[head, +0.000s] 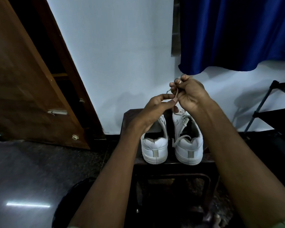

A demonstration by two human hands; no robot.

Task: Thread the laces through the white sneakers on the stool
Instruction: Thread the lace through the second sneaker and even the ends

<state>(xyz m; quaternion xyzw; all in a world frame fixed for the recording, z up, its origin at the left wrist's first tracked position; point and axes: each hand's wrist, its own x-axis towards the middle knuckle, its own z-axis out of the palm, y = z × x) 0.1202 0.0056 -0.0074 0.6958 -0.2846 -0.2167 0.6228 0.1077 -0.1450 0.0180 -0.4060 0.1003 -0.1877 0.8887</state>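
Observation:
Two white sneakers stand side by side on a dark stool (171,168), heels toward me. The left sneaker (155,148) has its front hidden under my left hand. The right sneaker (188,148) has a pale lace (181,139) partly threaded, with one end lying loose across its opening. Above the shoes' fronts, my left hand (156,109) pinches the lace between thumb and fingertips. My right hand (189,94) is raised beside it, its fingers curled round the same lace (177,96), which runs taut between both hands.
A white wall stands just behind the stool. A brown wooden door (33,89) leans open at the left. A blue curtain (237,33) hangs at the upper right, above a dark metal rack (270,104). The floor (31,178) is dark polished stone.

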